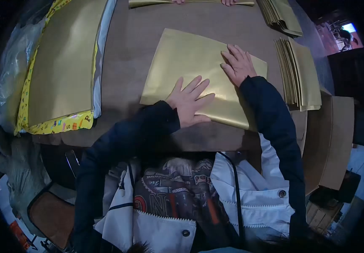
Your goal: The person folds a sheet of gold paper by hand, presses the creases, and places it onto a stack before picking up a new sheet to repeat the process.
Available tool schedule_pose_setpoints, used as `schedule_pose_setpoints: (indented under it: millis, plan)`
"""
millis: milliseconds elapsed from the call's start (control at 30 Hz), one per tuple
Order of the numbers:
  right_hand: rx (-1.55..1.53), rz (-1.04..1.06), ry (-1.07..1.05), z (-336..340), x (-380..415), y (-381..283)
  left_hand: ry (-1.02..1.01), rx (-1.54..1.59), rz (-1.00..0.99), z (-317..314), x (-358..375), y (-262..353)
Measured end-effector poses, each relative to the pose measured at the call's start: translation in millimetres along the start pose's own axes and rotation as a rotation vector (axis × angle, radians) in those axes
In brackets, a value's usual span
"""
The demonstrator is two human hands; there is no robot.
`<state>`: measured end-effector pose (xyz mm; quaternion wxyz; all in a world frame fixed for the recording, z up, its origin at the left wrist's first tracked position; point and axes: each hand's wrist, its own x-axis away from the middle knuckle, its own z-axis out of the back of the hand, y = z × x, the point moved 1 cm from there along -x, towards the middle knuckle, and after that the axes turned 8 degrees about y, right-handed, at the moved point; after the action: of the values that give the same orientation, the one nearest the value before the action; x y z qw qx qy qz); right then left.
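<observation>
A gold sheet (pixel 177 59), folded over along its near and right sides, lies flat on the brown table (pixel 125 55). My left hand (pixel 189 101) rests on its lower middle with the fingers spread. Near the upper right edge of the same sheet, my right hand (pixel 239 65) lies palm down, fingers apart. Neither hand holds anything. Dark sleeves cover both forearms, and the right one hides part of the sheet's right side.
A stack of large gold sheets (pixel 66 55) on yellow printed wrapping is at left. Folded gold pieces (pixel 306 76) and another pile (pixel 281 17) line the right. A cardboard box (pixel 338 139) stands lower right. Another person's hands (pixel 228 2) touch a gold piece (pixel 199 3) opposite.
</observation>
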<state>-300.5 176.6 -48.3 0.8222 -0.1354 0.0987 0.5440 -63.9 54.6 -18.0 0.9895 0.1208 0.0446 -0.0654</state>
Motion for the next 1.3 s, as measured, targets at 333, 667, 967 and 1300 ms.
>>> schedule_pose_setpoints:
  millis: [333, 667, 967, 1300]
  plan:
    - [0.191, 0.013, -0.078, 22.5, -3.7, -26.4, 0.005, -0.229, 0.333, 10.0, -74.2, -104.9]
    - [-0.285, 0.399, -0.084, 24.6, 36.9, -143.5, 0.243, -0.319, 0.312, -11.6, -75.3, -121.3]
    - [-0.206, 0.136, -0.287, 63.1, 134.8, -119.7, 0.177, -0.366, 0.342, -9.4, -74.7, -120.9]
    - [0.122, -0.299, -0.494, 127.1, 207.8, -86.8, 0.205, -0.366, 0.34, -12.1, -75.9, -121.7]
